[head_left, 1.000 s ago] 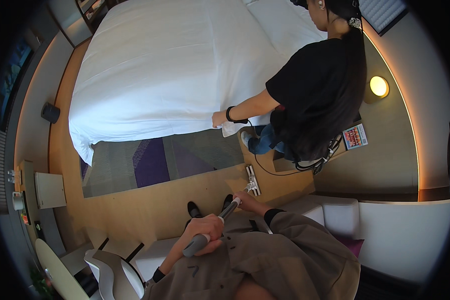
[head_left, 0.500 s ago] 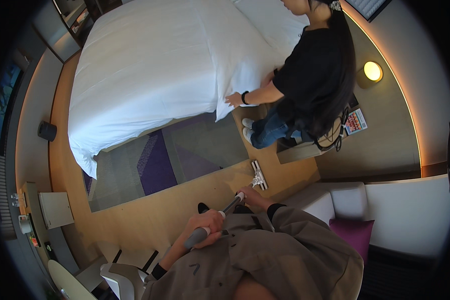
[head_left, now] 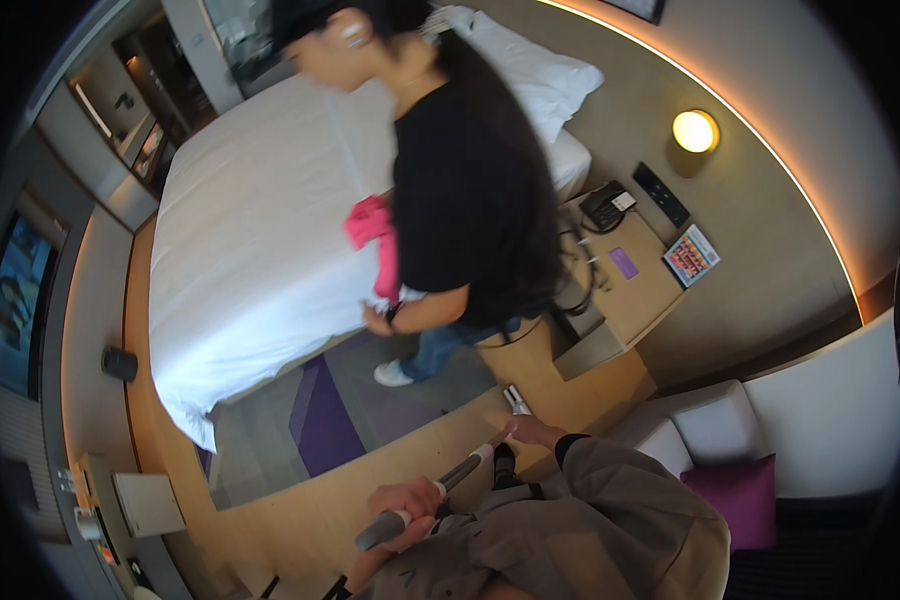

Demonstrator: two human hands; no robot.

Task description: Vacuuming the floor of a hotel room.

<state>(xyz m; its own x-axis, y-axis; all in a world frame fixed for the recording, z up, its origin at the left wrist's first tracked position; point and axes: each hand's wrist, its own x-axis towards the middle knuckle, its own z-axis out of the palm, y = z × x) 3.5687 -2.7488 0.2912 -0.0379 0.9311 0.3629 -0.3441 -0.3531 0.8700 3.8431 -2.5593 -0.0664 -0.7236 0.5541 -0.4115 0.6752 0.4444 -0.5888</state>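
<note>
Grey pole handle is running diagonally over the wood floor, w/ its head near the nightstand. Left hand fingers are wrapping tight round the lower grip; right hand is resting fingers loosely on the upper end. Co-worker in black top is carrying a pink cloth beside the white bed.

bed left, nightstand right of it
</note>
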